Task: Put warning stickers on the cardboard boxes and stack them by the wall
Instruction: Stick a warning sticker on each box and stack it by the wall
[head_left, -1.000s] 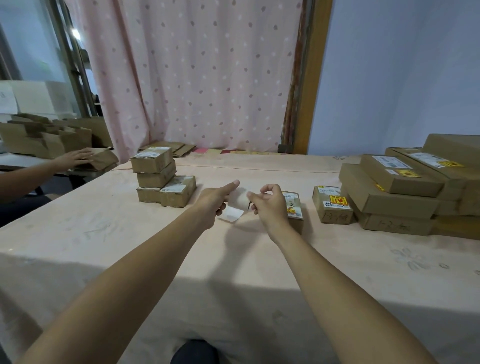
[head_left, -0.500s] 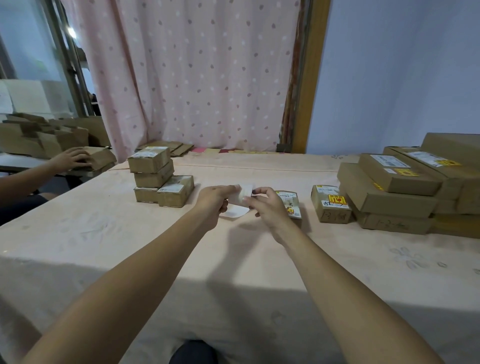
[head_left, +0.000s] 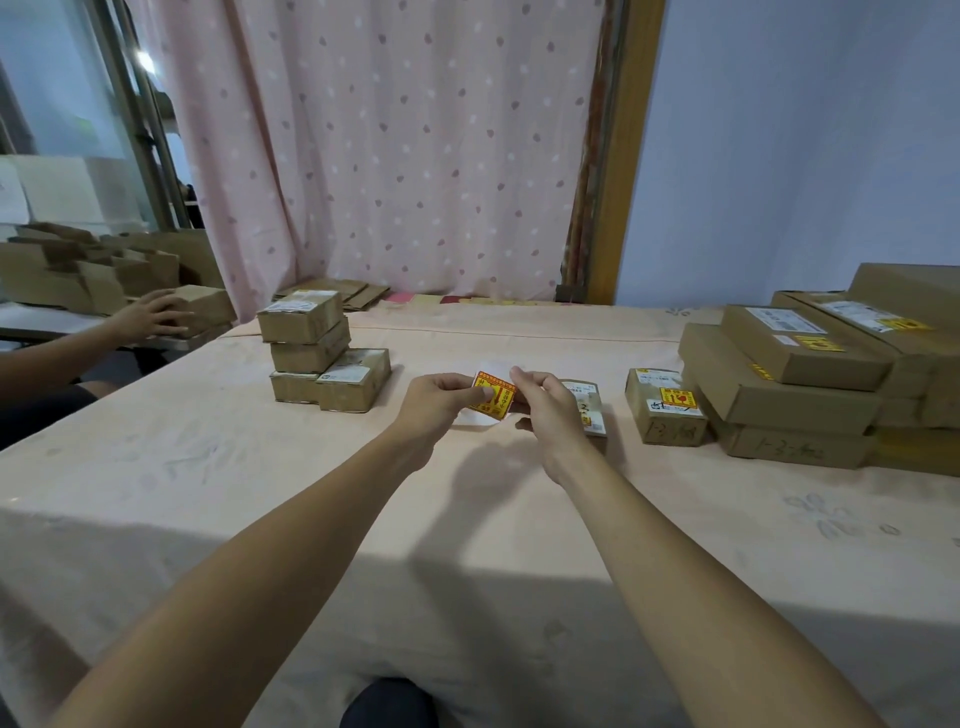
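I saw the yellow and red sticker (head_left: 493, 396) at the middle of the frame, above the table (head_left: 311, 493), pinched between my left hand (head_left: 441, 400) and my right hand (head_left: 545, 402). A small box (head_left: 589, 408) lay just behind the right hand, another stickered box (head_left: 667, 408) to its right, and a stack of boxes (head_left: 311, 353) at centre left

Tabletop (head_left: 218, 467) under a peach cloth. Left: small box stack (head_left: 306, 345), three high, with another small box (head_left: 356, 379) touching its base. Centre: one small box (head_left: 589, 408). Right of it, a stickered box (head_left: 665, 405), just beside the large flat box pile (head_left: 795, 384) by the wall.
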